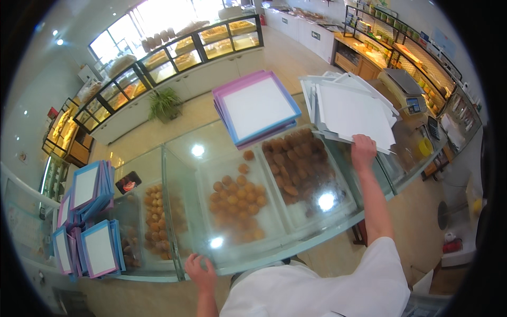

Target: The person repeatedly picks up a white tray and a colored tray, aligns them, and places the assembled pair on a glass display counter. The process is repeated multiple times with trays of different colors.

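My right hand [363, 152] is at the near edge of a loose stack of white cardboard box lids [348, 107], its fingers closed over the rim of the top ones. The lids lie skewed on one another on the glass counter [182, 158]. My left hand [201, 271] rests at the counter's near edge, fingers loosely curled and apart, holding nothing. Left of the white lids sits a pile of pink, purple and blue box lids [257, 105] with white panels. Under the glass, one tray has round brown pastries [239, 196]; another has longer dark brown ones [297, 162].
Stacks of blue and pink box lids [99, 245] stand at the counter's left end, near a phone [128, 182]. At right are a weighing scale [404, 91], a calculator [433, 127] and a yellow tape roll [425, 146]. Lit display cases [170, 63] line the far side.
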Action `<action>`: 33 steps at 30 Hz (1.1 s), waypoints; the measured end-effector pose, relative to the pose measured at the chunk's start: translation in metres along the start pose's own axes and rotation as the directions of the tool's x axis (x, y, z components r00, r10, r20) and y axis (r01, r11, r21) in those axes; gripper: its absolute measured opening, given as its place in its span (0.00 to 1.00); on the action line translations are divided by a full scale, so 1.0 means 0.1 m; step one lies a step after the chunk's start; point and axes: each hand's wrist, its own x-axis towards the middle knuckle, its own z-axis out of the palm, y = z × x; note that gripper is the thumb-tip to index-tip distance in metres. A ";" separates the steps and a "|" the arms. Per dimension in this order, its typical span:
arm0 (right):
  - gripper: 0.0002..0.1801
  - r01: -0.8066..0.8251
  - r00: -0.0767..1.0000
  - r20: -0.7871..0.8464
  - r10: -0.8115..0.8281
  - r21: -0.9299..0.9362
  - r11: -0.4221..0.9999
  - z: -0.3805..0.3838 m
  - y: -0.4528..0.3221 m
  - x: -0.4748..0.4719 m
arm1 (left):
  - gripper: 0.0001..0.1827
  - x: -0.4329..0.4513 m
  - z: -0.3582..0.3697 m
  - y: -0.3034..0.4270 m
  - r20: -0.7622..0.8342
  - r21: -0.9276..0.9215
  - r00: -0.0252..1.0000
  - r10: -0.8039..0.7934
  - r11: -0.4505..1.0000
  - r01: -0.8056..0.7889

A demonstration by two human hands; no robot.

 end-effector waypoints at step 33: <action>0.12 -0.012 0.969 0.207 -0.132 0.575 0.818 -2.77 -4.54 -1.38 | 0.14 0.61 -0.32 0.07 0.735 -0.667 0.624 0.266 0.454 0.591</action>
